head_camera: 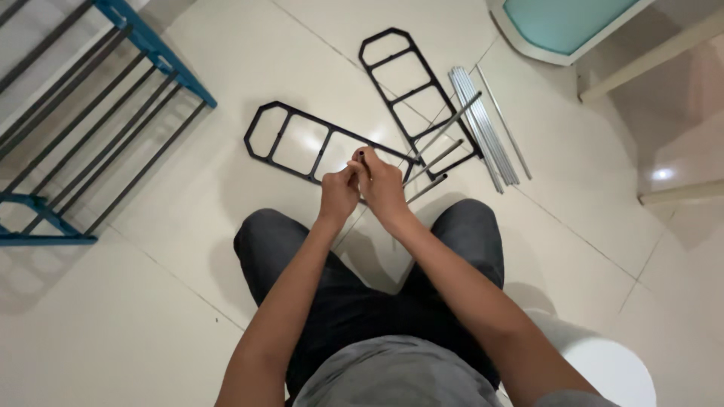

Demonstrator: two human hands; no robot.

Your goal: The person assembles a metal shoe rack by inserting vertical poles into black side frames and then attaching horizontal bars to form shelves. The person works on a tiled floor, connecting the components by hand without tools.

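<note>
On the pale tiled floor (151, 316), largest first: a blue-framed rack with dark rods (83, 128) lies at far left, well apart from the work. Two black plastic side frames lie ahead of the knees, one flat (302, 143), one angled toward the top (411, 90). A bundle of grey metal rods (486, 124) rests just right of the second frame. Three more rods (441, 154) stick out of the nearer frame's end, slanting up and right.

Both hands meet over that frame. Left hand (338, 192) is closed, pinching something small; right hand (381, 185) is wrapped round a thin dark rod end (362, 158), fingertips touching the left.

Risks, as I judge them: the rod could enter its socket crooked and jam or crack the plastic. The frame lies unbraced, so a push may slide it. The three seated rods could pop loose. Fingers sit close enough to get pinched.
</note>
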